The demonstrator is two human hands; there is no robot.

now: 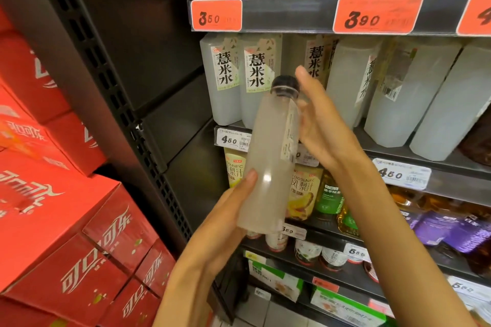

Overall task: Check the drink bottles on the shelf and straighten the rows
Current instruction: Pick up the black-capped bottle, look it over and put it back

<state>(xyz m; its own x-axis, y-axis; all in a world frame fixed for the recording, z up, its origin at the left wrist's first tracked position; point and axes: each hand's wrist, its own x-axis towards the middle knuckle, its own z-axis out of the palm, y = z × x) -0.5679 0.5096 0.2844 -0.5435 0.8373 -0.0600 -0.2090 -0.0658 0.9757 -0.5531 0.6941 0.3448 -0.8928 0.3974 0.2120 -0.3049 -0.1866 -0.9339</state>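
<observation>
A cloudy white drink bottle (268, 162) with a black cap is held up in front of the shelf, tilted slightly right at the top. My left hand (228, 210) grips its lower part, thumb on the front. My right hand (321, 119) holds its upper part just under the cap, fingers behind the neck. Behind it a row of the same white bottles (244, 74) stands on the shelf (414, 154); those on the right are turned so their labels face sideways or away.
Stacked red cola cartons (66, 220) fill the left side. A black perforated shelf upright (117, 103) stands between them and the shelves. Lower shelves hold yellow juice bottles (305, 191), green tea bottles (329, 199) and purple packs (449, 231). Orange price tags (377, 13) line the upper rail.
</observation>
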